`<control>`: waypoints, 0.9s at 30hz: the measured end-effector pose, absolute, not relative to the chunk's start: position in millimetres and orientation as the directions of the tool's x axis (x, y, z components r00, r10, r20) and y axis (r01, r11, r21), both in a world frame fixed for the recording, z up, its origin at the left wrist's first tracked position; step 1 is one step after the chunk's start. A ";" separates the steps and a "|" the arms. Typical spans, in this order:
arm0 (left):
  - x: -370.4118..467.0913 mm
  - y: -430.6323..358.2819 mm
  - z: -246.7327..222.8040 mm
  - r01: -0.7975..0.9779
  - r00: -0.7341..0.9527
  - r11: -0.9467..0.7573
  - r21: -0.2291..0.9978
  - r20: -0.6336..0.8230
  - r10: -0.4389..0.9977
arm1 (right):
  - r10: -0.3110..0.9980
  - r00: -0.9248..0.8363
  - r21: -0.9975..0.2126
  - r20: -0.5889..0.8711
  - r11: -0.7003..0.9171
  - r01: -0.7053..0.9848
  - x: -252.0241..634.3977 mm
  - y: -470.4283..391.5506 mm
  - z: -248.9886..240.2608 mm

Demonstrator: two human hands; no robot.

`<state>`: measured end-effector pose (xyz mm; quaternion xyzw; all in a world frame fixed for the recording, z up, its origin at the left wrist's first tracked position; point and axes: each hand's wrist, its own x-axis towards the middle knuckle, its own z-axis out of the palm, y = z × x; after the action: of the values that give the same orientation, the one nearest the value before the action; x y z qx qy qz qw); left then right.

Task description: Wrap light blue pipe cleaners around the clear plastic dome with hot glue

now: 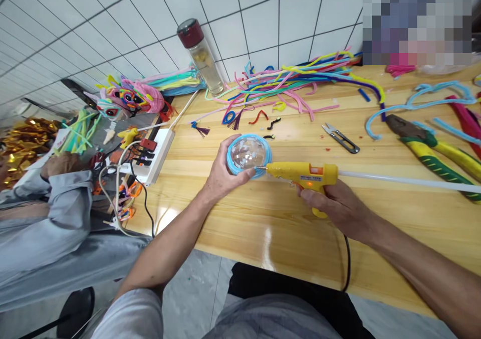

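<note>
My left hand (pixel 224 176) is closed around the side of a clear round ball (pixel 246 152) whose edge is wrapped in light blue pipe cleaner (pixel 268 151). The thumb lies along its near edge. My right hand (pixel 338 203) grips the handle of a yellow hot glue gun (pixel 295 173), with an orange light lit on its side. The nozzle points left and meets the ball's lower right edge; whether it touches I cannot tell. A long white glue stick (pixel 398 180) sticks out of the gun's back, and a black cord hangs below my hand.
Thread snips (pixel 341 138) and green-yellow pliers (pixel 424 143) lie to the right. Colourful pipe cleaners (pixel 278 86) line the wall beside a bottle (pixel 203 58). A power strip (pixel 160 153) with cords stands left. Further left are a co-worker's hand (pixel 63 164) and grey sleeve.
</note>
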<state>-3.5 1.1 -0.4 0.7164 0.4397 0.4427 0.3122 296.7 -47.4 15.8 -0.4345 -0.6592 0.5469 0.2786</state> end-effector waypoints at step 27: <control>-1.6 1.3 2.8 0.350 0.217 -0.395 0.849 0.337 0.916 | 0.887 -0.450 -0.972 -0.101 0.008 0.234 295.3 -48.9 20.6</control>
<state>-1.6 1.3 2.8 0.7103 0.4456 0.4394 0.3223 295.3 -48.9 20.6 -0.4342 -0.6458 0.5547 0.2944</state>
